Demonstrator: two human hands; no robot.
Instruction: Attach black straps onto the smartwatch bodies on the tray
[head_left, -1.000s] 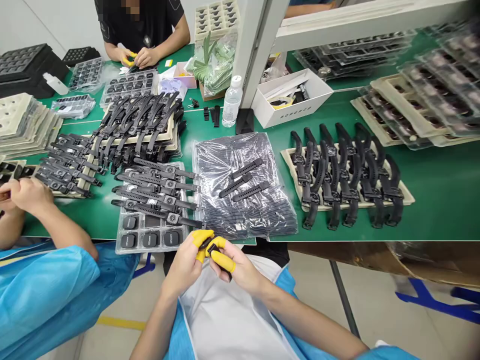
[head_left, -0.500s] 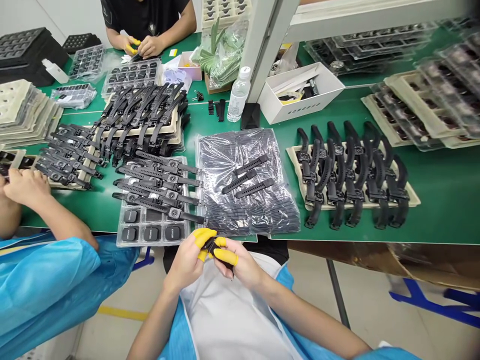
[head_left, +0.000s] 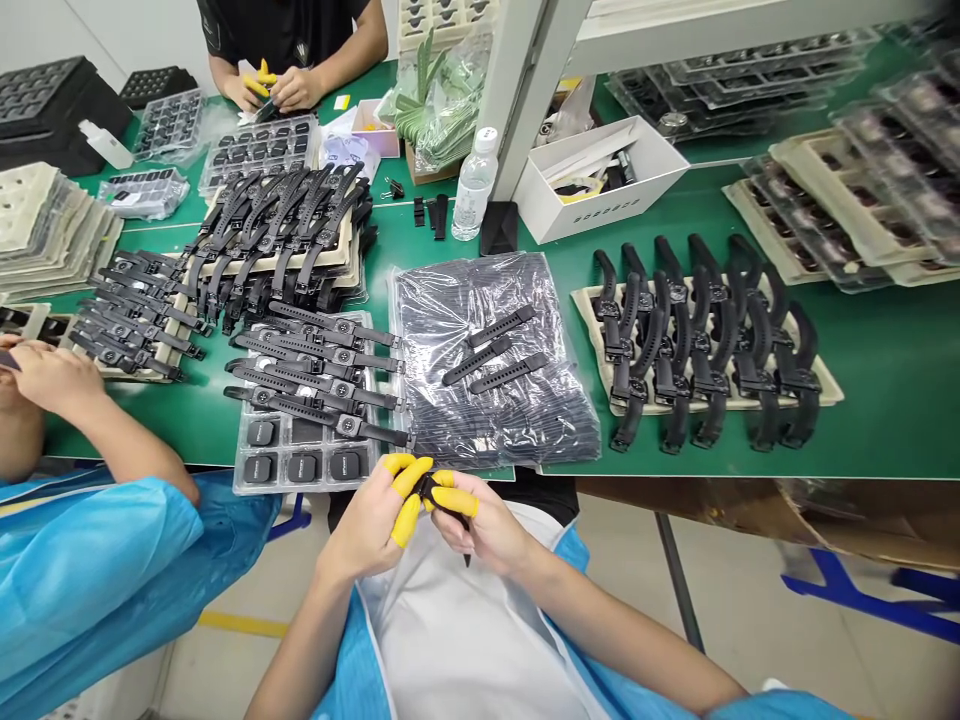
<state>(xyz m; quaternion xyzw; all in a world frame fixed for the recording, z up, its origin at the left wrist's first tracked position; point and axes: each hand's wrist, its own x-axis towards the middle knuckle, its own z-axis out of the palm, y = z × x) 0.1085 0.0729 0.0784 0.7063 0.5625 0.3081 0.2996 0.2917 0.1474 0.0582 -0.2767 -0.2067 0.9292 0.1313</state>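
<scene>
Both my hands wear yellow finger cots and meet over my lap, just in front of the table edge. My left hand (head_left: 375, 515) pinches the near end of a small black watch (head_left: 427, 488) between finger and thumb. Around the same watch my right hand (head_left: 484, 525) is closed, and a dark strap tip pokes out below its fingers. Most of the watch is hidden by the fingers. Right beyond my hands lies a clear-wrapped pack of black straps (head_left: 495, 430), with three loose watch straps (head_left: 510, 372) on top.
Left of the pack, a clear tray (head_left: 300, 485) carries several strapped watches and black watch cases. Another tray of strapped watches (head_left: 701, 345) is at the right. Behind are a water bottle (head_left: 474, 190) and white box (head_left: 600, 190). Co-workers' hands (head_left: 56, 375) work left and at the back.
My left fingers have spread and shifted slightly on the watch, with the thumb lower. My right hand has turned a little, and the strap tip now shows below it.
</scene>
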